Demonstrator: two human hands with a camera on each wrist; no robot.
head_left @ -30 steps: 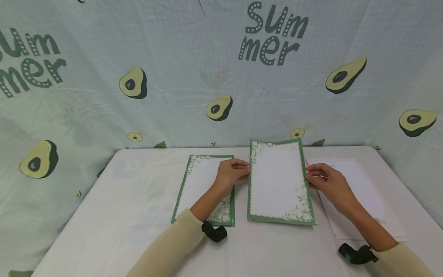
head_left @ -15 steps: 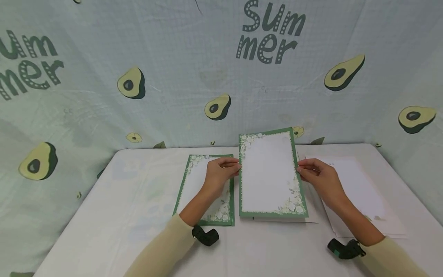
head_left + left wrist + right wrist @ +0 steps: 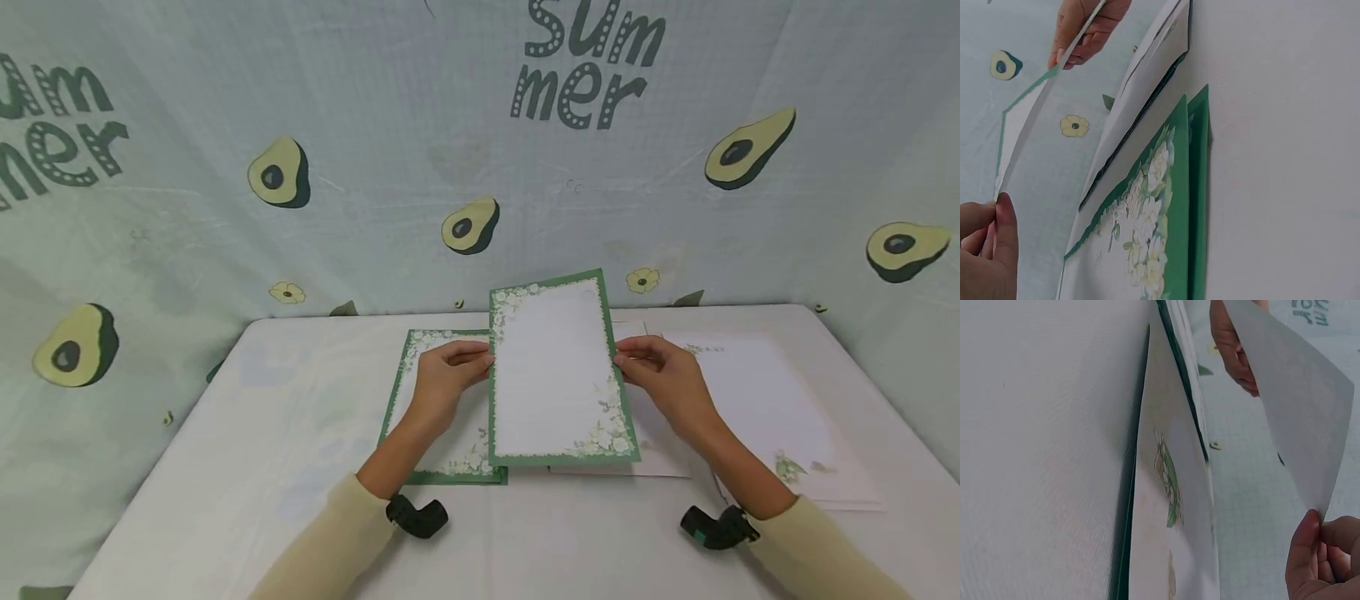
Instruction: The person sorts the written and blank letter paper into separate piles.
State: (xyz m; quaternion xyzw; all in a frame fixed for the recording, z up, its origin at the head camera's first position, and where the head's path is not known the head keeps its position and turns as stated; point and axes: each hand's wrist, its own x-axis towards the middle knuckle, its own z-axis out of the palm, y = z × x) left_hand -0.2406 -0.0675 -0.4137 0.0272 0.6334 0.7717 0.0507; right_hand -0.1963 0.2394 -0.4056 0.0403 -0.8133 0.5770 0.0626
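A green-bordered sheet of paper [image 3: 555,375] with white flowers is held up off the table between both hands. My left hand [image 3: 442,379] pinches its left edge, and my right hand [image 3: 667,379] pinches the right edge. In the right wrist view the plain back of the sheet [image 3: 1304,406] faces the camera. Below and to the left lies a stack of matching green-bordered sheets [image 3: 442,442], partly covered by my left arm and the raised sheet. Behind the raised sheet, a pale sheet [image 3: 660,450] lies on the table, mostly hidden.
To the right, a stack of pale sheets with a small plant print [image 3: 772,400] lies partly under my right forearm. The white table [image 3: 300,433] meets a cloth backdrop [image 3: 375,167] printed with avocados. A black wrist camera [image 3: 417,518] sits on the left wrist.
Both hands have carried the raised sheet leftward, so it now overlaps the left stack in view. More of the pale sheet behind it has come into sight.
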